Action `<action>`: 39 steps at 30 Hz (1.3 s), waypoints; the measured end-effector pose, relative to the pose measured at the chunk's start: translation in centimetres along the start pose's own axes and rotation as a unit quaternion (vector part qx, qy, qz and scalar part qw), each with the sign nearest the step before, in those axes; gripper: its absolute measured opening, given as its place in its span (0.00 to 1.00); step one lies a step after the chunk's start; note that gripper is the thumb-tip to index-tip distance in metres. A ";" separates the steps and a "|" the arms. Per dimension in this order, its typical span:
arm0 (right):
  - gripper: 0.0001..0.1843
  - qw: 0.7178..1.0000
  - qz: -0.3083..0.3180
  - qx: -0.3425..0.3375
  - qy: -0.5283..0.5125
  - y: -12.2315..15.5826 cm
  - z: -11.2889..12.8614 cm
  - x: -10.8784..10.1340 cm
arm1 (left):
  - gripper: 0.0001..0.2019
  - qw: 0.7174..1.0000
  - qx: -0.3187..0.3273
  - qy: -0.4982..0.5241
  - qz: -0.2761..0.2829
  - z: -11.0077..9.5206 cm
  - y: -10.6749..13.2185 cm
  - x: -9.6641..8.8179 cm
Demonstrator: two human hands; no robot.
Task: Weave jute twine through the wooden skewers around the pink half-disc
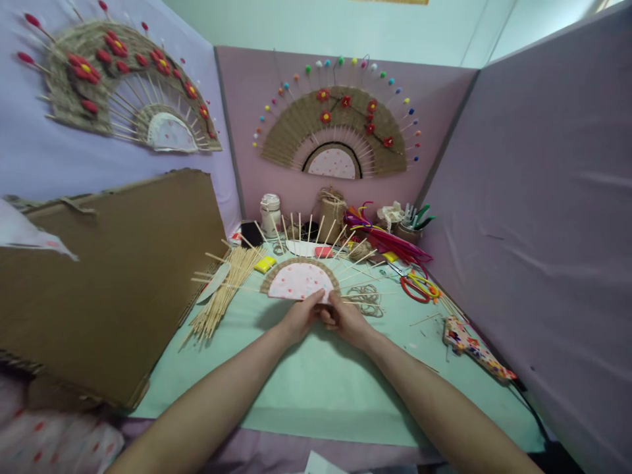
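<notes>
Between my two hands is a half-round fan [291,280], held up over the table. Its middle is pale fabric with small pink spots, edged by a brown twine band, and thin wooden sticks spread outward from it. My left hand [301,315] pinches the lower edge, thumb on the front. Close against it, my right hand [345,317] grips the lower right corner, thumb also on top. The fingers behind the fan are partly hidden. A loose coil of twine [364,299] lies just beyond my right hand.
Left lie a bundle of wooden sticks [230,289] and a large cardboard sheet [113,283]. Right are red-handled scissors [413,289] and a flower-patterned glue gun [476,349] with a cord. Behind stand a white jar [270,214] and a twine-wrapped pot [332,214]. Finished fans [291,135] hang on the panels.
</notes>
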State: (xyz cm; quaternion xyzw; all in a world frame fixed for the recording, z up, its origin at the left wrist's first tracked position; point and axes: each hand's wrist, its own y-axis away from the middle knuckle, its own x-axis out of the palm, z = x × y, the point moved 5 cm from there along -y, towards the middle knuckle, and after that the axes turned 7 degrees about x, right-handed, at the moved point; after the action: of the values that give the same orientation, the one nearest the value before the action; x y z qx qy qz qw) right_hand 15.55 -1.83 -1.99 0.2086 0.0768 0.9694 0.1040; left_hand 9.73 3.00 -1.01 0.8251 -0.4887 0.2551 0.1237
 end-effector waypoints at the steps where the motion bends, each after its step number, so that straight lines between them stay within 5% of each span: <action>1: 0.27 1.000 0.003 0.001 0.022 0.1 -0.1 0.1 | 0.17 1.000 0.006 0.007 -0.007 -0.2 -0.1 -0.2; 6: 0.21 0.989 -0.061 -0.053 0.127 0.3 0.3 -0.3 | 0.11 0.996 0.033 0.048 -0.069 -1.1 -0.6 -1.4; 23: 0.15 0.917 -0.153 -0.219 0.296 2.4 3.1 0.2 | 0.07 0.994 0.013 0.106 -0.017 -2.6 -0.3 -1.7; 39: 0.11 0.891 -0.112 -0.232 0.373 2.5 2.9 0.6 | 0.12 0.995 0.023 0.092 0.010 -2.9 -0.5 -1.8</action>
State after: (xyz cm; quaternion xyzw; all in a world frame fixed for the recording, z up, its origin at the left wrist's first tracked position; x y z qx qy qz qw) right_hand 15.78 -3.77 1.33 -0.2086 -0.0944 0.9480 0.2212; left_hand 8.60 5.89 0.46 0.7954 -0.4779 0.3425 0.1471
